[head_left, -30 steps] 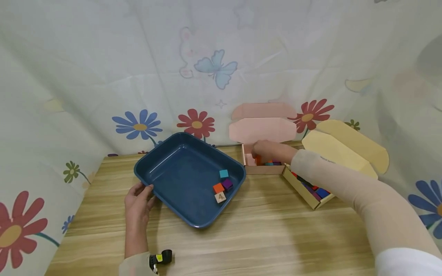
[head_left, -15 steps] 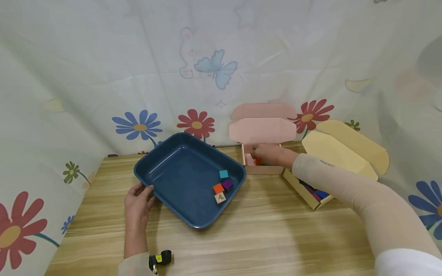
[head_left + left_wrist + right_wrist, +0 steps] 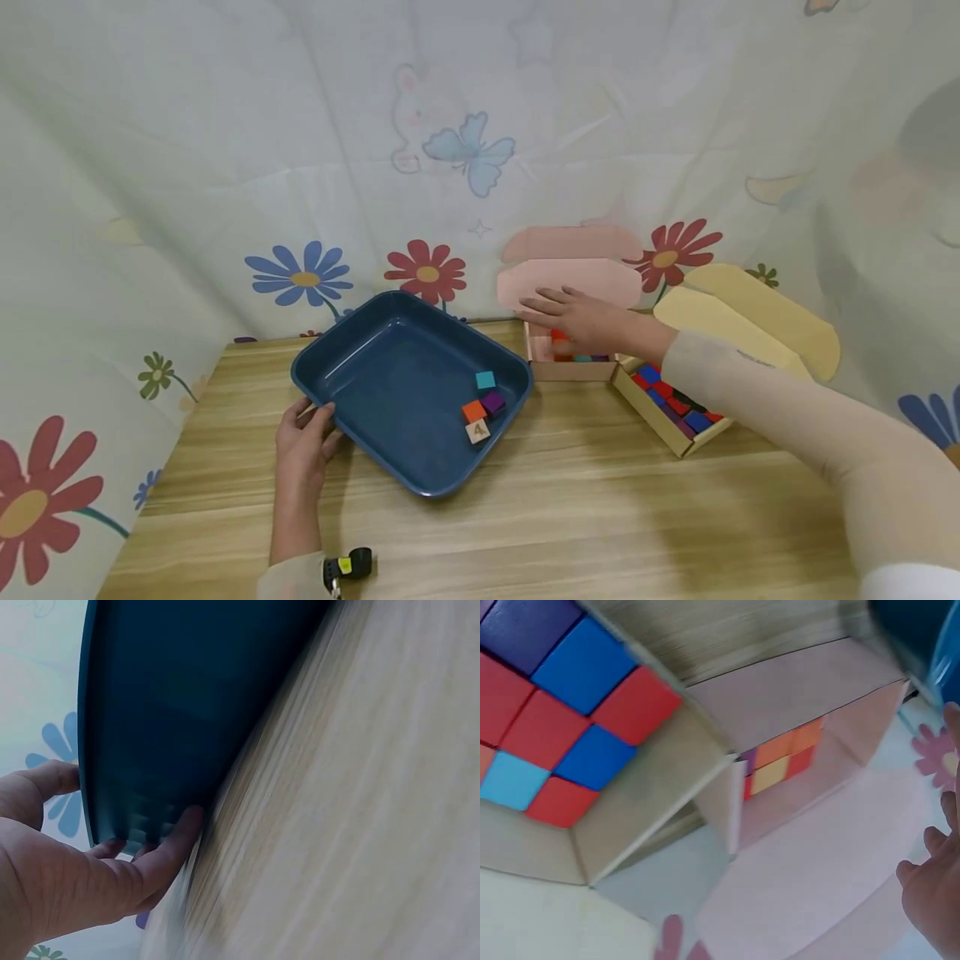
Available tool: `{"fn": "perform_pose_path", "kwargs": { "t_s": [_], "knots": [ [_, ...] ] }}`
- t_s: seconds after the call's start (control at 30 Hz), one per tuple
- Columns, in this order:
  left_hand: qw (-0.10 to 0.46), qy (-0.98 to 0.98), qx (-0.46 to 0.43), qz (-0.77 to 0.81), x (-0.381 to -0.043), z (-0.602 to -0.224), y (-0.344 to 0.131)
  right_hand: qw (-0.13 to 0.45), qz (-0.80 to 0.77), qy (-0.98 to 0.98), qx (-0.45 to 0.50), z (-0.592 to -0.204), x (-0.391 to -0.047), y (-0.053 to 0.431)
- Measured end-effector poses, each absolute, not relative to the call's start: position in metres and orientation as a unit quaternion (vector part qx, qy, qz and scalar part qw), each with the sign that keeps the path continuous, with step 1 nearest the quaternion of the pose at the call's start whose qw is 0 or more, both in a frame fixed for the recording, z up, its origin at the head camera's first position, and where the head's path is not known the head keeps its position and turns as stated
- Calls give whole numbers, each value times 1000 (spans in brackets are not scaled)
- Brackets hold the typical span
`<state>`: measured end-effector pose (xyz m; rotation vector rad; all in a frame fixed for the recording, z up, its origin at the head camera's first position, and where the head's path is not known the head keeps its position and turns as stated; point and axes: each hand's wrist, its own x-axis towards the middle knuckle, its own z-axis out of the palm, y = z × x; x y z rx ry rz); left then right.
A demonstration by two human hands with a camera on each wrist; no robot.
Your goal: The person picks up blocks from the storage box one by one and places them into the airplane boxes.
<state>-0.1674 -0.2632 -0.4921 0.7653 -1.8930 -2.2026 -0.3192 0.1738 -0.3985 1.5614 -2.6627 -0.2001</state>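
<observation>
A dark blue tray (image 3: 390, 400) sits on the wooden table, with turquoise (image 3: 486, 380), purple (image 3: 492, 404) and orange (image 3: 473, 411) cubes and a plain wooden cube marked 4 (image 3: 477, 431) at its right side. My left hand (image 3: 302, 446) holds the tray's near left edge; in the left wrist view its fingertips lie against the rim and outer wall. Over the open pink box (image 3: 573, 371) my right hand (image 3: 581, 321) is stretched out, fingers spread, holding nothing. Coloured cubes (image 3: 784, 761) line part of that box, partly hidden by the hand in the head view.
A yellow box (image 3: 648, 417) with its lid raised stands right of the pink one, packed with red, blue and other cubes (image 3: 585, 664). A floral curtain (image 3: 465, 167) hangs behind the table (image 3: 525, 533). My right forearm crosses above the yellow box.
My right hand has risen out of the pink box and its fingers have straightened and spread. More cubes in both boxes are uncovered. The left hand and tray are nearly still.
</observation>
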Motion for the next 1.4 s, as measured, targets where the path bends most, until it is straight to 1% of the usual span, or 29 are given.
{"fn": "perform_pose_path", "kwargs": {
  "t_s": [0.23,0.43,0.63,0.7,0.83,1.07,1.17,1.27,1.4],
  "knots": [
    [67,-631,254,-730,-165,-490,-260,-20,-45,-835,548,-380,-302,141],
    [66,-627,250,-735,-166,-491,-260,-48,-109,-803,584,-364,-300,97],
    [73,-621,259,-736,-165,-492,-263,-105,-160,-779,597,-355,-299,38],
    [74,-620,261,-736,-166,-492,-263,-128,-167,-779,590,-359,-300,22],
    [71,-620,265,-735,-167,-492,-262,-191,-192,-786,556,-372,-307,-1],
    [66,-628,262,-730,-171,-492,-259,-275,-253,-809,454,-394,-312,-12],
    [70,-630,269,-725,-171,-493,-259,-299,-248,-809,440,-404,-311,-11],
    [77,-626,270,-728,-170,-493,-260,-307,-241,-804,448,-412,-313,-10],
    [81,-617,266,-736,-168,-493,-262,-295,-216,-810,459,-420,-317,-9]
  ]
}}
